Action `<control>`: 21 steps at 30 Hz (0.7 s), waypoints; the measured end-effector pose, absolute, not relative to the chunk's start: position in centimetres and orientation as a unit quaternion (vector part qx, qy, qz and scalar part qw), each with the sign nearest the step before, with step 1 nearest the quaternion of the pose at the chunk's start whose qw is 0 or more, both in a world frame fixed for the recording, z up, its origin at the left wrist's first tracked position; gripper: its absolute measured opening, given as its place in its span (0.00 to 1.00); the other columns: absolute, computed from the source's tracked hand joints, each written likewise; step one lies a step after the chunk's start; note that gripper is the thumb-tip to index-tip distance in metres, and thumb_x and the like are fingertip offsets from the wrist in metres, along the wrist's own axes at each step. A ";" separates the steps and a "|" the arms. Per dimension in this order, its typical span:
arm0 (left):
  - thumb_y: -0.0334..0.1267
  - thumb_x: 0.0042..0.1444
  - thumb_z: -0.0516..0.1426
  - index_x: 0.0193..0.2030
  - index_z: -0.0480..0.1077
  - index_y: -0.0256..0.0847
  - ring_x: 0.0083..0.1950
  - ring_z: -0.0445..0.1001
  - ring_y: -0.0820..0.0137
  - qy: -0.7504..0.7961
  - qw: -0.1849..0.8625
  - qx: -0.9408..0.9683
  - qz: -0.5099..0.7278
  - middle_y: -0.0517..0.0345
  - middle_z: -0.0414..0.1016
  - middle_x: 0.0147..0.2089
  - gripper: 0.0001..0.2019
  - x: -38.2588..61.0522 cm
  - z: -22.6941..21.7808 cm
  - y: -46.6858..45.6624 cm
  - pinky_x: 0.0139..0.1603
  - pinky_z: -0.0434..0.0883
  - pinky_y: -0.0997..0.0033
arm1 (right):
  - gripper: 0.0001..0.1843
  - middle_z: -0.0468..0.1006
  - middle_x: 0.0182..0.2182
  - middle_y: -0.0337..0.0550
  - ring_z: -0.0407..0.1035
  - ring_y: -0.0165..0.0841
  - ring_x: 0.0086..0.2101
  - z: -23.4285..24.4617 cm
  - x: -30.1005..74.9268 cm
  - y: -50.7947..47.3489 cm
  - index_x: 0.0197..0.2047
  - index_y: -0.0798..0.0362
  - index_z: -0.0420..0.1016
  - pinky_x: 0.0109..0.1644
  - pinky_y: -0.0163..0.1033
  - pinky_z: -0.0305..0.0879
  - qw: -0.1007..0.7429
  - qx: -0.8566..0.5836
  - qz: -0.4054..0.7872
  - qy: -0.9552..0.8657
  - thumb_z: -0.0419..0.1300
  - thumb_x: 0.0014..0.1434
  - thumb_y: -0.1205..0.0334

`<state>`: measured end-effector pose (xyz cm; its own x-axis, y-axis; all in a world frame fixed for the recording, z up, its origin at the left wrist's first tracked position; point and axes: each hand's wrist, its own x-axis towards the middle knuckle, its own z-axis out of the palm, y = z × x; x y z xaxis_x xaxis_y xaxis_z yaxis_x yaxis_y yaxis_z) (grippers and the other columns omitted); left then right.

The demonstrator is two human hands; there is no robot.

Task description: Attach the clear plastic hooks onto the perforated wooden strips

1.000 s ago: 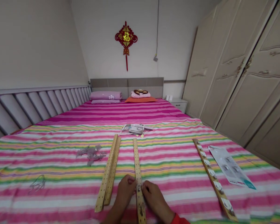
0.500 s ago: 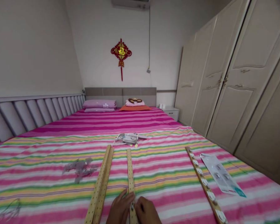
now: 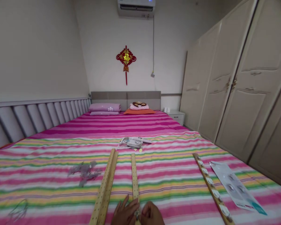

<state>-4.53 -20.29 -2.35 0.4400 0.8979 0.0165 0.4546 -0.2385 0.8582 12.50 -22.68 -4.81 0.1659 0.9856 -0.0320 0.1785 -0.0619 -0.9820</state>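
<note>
A narrow wooden strip with a row of holes [image 3: 134, 175] lies lengthwise on the striped bedspread [image 3: 173, 175]. At the bottom edge of the view my left hand [image 3: 124, 214] rests against the strip's left side with its fingers stretched forward. My right hand [image 3: 152, 215] is curled against the strip's right side, pinching a small metal piece [image 3: 137, 214] on the strip. Both hands are cut off by the frame edge. Two more perforated strips [image 3: 106, 187] lie side by side just left of my hands.
Another wooden strip fitted with white round pieces [image 3: 210, 186] lies to the right, beside a printed plastic packet [image 3: 236, 189]. Clear bags of small parts [image 3: 134, 142] and a grey crumpled bag [image 3: 84, 171] lie on the bed. Wardrobe doors [image 3: 243, 93] stand right.
The view has tilted upward, so my hands have slid to the bottom edge and the air conditioner has come into sight. My hands stay at the same spot on the strip.
</note>
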 end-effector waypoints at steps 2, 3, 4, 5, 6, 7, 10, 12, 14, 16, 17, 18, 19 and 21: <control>0.47 0.53 0.58 0.48 0.75 0.63 0.70 0.51 0.53 0.456 0.428 0.724 0.292 0.64 0.70 0.60 0.15 -4.2 -1.1 -21.4 0.69 0.31 0.42 | 0.06 0.60 0.16 0.29 0.57 0.29 0.21 -3.7 12.3 -23.3 0.22 0.49 0.64 0.27 0.35 0.54 0.507 -0.573 0.421 -0.487 0.58 0.37 0.66; 0.48 0.53 0.57 0.49 0.74 0.62 0.70 0.50 0.54 0.457 0.432 0.715 0.304 0.65 0.69 0.61 0.16 -4.1 -0.6 -21.9 0.69 0.30 0.44 | 0.06 0.59 0.16 0.29 0.56 0.29 0.21 -3.1 12.3 -23.6 0.25 0.50 0.68 0.26 0.35 0.54 0.518 -0.567 0.419 -0.485 0.58 0.38 0.65; 0.48 0.54 0.57 0.52 0.73 0.61 0.71 0.50 0.56 0.459 0.436 0.708 0.314 0.64 0.69 0.61 0.17 -3.9 -0.3 -22.4 0.69 0.28 0.46 | 0.08 0.58 0.16 0.29 0.56 0.29 0.20 -2.6 12.3 -23.8 0.27 0.50 0.72 0.26 0.36 0.54 0.520 -0.562 0.420 -0.487 0.58 0.38 0.65; 0.48 0.54 0.57 0.54 0.71 0.59 0.71 0.49 0.57 0.461 0.439 0.701 0.322 0.64 0.68 0.62 0.19 -3.7 -0.1 -22.7 0.69 0.28 0.47 | 0.10 0.59 0.15 0.29 0.56 0.30 0.20 -2.2 12.3 -24.0 0.30 0.51 0.75 0.26 0.36 0.55 0.520 -0.557 0.423 -0.490 0.58 0.39 0.65; 0.48 0.54 0.57 0.56 0.70 0.58 0.71 0.49 0.58 0.463 0.440 0.695 0.329 0.63 0.67 0.63 0.21 -3.6 0.0 -22.9 0.69 0.28 0.48 | 0.14 0.60 0.15 0.29 0.57 0.30 0.20 -1.9 12.4 -24.2 0.33 0.52 0.77 0.26 0.36 0.56 0.517 -0.555 0.426 -0.492 0.58 0.40 0.65; 0.48 0.54 0.57 0.57 0.68 0.57 0.71 0.49 0.58 0.465 0.440 0.692 0.333 0.61 0.65 0.64 0.22 -3.6 0.0 -23.1 0.69 0.28 0.49 | 0.17 0.64 0.15 0.31 0.59 0.31 0.20 -1.7 12.5 -24.3 0.36 0.52 0.79 0.27 0.38 0.59 0.512 -0.551 0.433 -0.497 0.59 0.40 0.65; 0.49 0.56 0.55 0.60 0.65 0.55 0.71 0.48 0.59 0.472 0.422 0.705 0.319 0.59 0.59 0.67 0.24 -3.6 -0.3 -23.2 0.69 0.29 0.49 | 0.24 0.81 0.28 0.43 0.72 0.39 0.29 -1.7 12.8 -24.3 0.45 0.52 0.81 0.40 0.44 0.68 0.490 -0.536 0.455 -0.516 0.60 0.42 0.63; 0.50 0.58 0.52 0.62 0.63 0.54 0.72 0.47 0.59 0.482 0.393 0.732 0.278 0.59 0.56 0.69 0.25 -3.6 -0.1 -23.2 0.70 0.30 0.47 | 0.24 0.83 0.41 0.48 0.75 0.44 0.41 -1.8 13.0 -24.2 0.46 0.52 0.81 0.50 0.47 0.67 0.470 -0.530 0.468 -0.528 0.61 0.43 0.60; 0.49 0.59 0.49 0.65 0.58 0.52 0.72 0.45 0.61 0.496 0.364 0.754 0.229 0.58 0.53 0.70 0.26 -3.5 0.4 -23.2 0.70 0.32 0.47 | 0.24 0.81 0.46 0.51 0.73 0.47 0.47 -1.9 13.2 -24.2 0.46 0.53 0.81 0.56 0.49 0.64 0.456 -0.531 0.476 -0.532 0.61 0.44 0.56; 0.47 0.60 0.47 0.67 0.54 0.50 0.73 0.43 0.62 0.508 0.350 0.763 0.192 0.58 0.53 0.70 0.27 -3.3 1.2 -23.3 0.70 0.33 0.48 | 0.25 0.81 0.46 0.52 0.72 0.48 0.49 -2.0 13.4 -24.2 0.45 0.53 0.81 0.57 0.49 0.64 0.451 -0.531 0.482 -0.532 0.62 0.44 0.53; 0.46 0.60 0.47 0.68 0.52 0.49 0.73 0.43 0.63 0.512 0.349 0.764 0.181 0.58 0.53 0.70 0.28 -3.2 1.5 -23.4 0.70 0.34 0.49 | 0.25 0.81 0.45 0.52 0.73 0.49 0.48 -1.9 13.5 -24.3 0.44 0.53 0.82 0.57 0.49 0.64 0.454 -0.529 0.484 -0.530 0.62 0.43 0.53; 0.44 0.60 0.47 0.68 0.52 0.49 0.73 0.42 0.63 0.514 0.351 0.763 0.175 0.59 0.53 0.70 0.28 -3.1 1.8 -23.5 0.71 0.34 0.49 | 0.24 0.82 0.44 0.51 0.73 0.49 0.47 -1.9 13.6 -24.3 0.43 0.52 0.82 0.56 0.50 0.64 0.458 -0.526 0.487 -0.526 0.64 0.42 0.52; 0.42 0.60 0.47 0.68 0.51 0.49 0.73 0.42 0.64 0.514 0.355 0.761 0.173 0.59 0.54 0.70 0.28 -3.0 1.9 -23.6 0.71 0.34 0.50 | 0.23 0.83 0.41 0.51 0.74 0.50 0.46 -1.8 13.7 -24.4 0.41 0.52 0.83 0.55 0.50 0.65 0.464 -0.522 0.493 -0.519 0.65 0.40 0.53; 0.37 0.57 0.49 0.68 0.52 0.49 0.73 0.42 0.64 0.513 0.370 0.753 0.179 0.60 0.56 0.69 0.30 -3.1 2.0 -23.8 0.71 0.35 0.51 | 0.22 0.85 0.34 0.49 0.75 0.50 0.41 -1.6 14.0 -24.4 0.39 0.51 0.84 0.51 0.51 0.68 0.476 -0.511 0.518 -0.494 0.69 0.37 0.53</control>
<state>-3.08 -23.81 1.97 0.4086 0.9061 -0.1099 0.6413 -0.1993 0.7409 13.96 -24.40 -1.57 -0.0244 0.9979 -0.0595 0.0117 -0.0592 -0.9982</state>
